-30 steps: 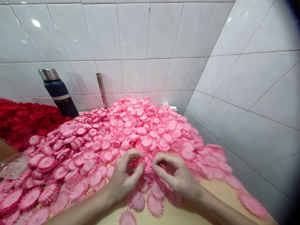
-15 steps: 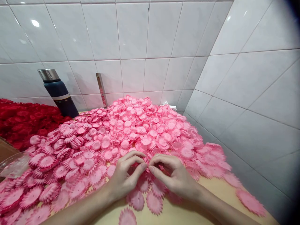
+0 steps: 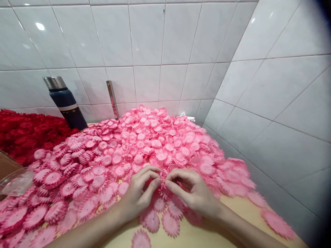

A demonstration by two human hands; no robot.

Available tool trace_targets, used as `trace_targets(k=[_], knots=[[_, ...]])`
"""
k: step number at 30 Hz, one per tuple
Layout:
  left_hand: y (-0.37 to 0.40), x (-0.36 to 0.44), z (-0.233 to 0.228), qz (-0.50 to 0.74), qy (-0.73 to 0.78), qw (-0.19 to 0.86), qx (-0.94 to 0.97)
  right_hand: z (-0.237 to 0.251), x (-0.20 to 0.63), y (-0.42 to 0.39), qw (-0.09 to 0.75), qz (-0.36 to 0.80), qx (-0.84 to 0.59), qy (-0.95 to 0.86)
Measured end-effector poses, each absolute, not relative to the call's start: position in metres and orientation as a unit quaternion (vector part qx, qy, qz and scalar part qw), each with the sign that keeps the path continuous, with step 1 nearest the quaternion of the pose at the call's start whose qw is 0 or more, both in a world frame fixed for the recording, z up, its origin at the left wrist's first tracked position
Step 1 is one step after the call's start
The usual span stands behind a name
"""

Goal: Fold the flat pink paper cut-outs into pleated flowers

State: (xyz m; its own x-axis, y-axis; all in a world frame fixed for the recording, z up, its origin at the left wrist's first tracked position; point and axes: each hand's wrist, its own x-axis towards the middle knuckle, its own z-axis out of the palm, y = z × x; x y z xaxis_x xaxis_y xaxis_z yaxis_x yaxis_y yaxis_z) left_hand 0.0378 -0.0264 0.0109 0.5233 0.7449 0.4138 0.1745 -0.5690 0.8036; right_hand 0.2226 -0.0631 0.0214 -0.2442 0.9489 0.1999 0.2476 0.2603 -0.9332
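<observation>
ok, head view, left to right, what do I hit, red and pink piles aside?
Clear plastic item → dark blue bottle → metal strip → left hand → right hand → rightmost pink scalloped piece.

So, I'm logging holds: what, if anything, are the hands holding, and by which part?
A pink flower, partly hidden, apparently by its edges, between the left hand and right hand.

We sit in what looks like a handcraft workshop corner: frilled, round, pink cloth-like pieces (image 3: pixel 160 141) heaped beyond our bare left hand (image 3: pixel 139 193), frilled deep-red ones (image 3: pixel 28 132) farther to its left, glossy white tiled walls (image 3: pixel 147 34) behind.
</observation>
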Motion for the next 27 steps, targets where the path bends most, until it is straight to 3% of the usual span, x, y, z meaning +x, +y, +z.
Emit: trace_targets(k=[27], knots=[[-0.0289,0.0399,0.0151,0.387,0.285,0.372,0.794,0.0227,0.2235,-0.0638,0.4,0.402,-0.436,-0.699]])
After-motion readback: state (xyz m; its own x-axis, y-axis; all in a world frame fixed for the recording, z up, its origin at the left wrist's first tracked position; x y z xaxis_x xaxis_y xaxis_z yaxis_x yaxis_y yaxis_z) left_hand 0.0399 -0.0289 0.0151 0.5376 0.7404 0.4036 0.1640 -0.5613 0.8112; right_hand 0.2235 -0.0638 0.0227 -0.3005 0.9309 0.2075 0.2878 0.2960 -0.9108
